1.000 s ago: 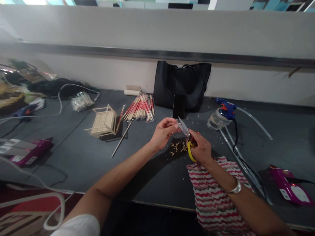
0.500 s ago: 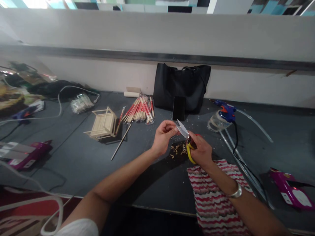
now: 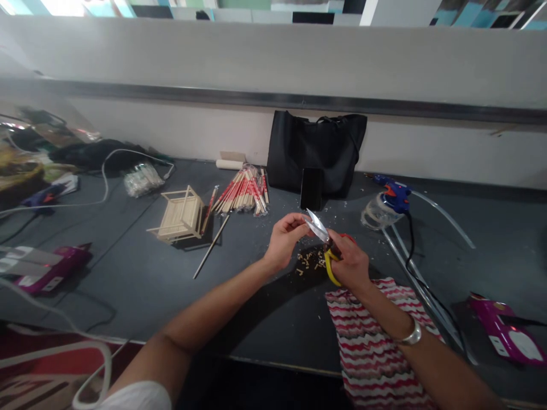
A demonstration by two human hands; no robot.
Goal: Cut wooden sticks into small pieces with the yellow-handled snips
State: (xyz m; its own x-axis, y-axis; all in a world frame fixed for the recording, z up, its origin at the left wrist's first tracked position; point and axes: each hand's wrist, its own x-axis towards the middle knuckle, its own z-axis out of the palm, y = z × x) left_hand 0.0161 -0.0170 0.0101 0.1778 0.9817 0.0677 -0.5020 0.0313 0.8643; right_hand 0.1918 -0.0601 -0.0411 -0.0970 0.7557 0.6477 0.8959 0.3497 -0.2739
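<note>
My right hand [image 3: 348, 263] grips a pair of scissors [image 3: 325, 246] with yellow and red handles, its blades parted and pointing up and left. My left hand [image 3: 287, 238] is closed in a pinch right at the blades, holding something too small to make out. Under both hands lies a heap of short cut wooden bits [image 3: 310, 260] on the dark table [image 3: 141, 279]. My right forearm, with a silver bracelet [image 3: 409, 335], rests over a red and white zigzag cloth [image 3: 376, 341].
A small crate of wooden sticks [image 3: 179, 215], a loose stick [image 3: 211, 246] and wrapped chopsticks [image 3: 243, 191] lie to the left. A black bag [image 3: 316, 149] and phone [image 3: 311, 188] stand behind. A blue glue gun [image 3: 395, 192], tape roll [image 3: 376, 210], glue sticks and magenta packets [image 3: 506, 333] lie right.
The scissor blades have opened a little wider at my left fingertips. Both hands stay in nearly the same place above the heap of cut bits.
</note>
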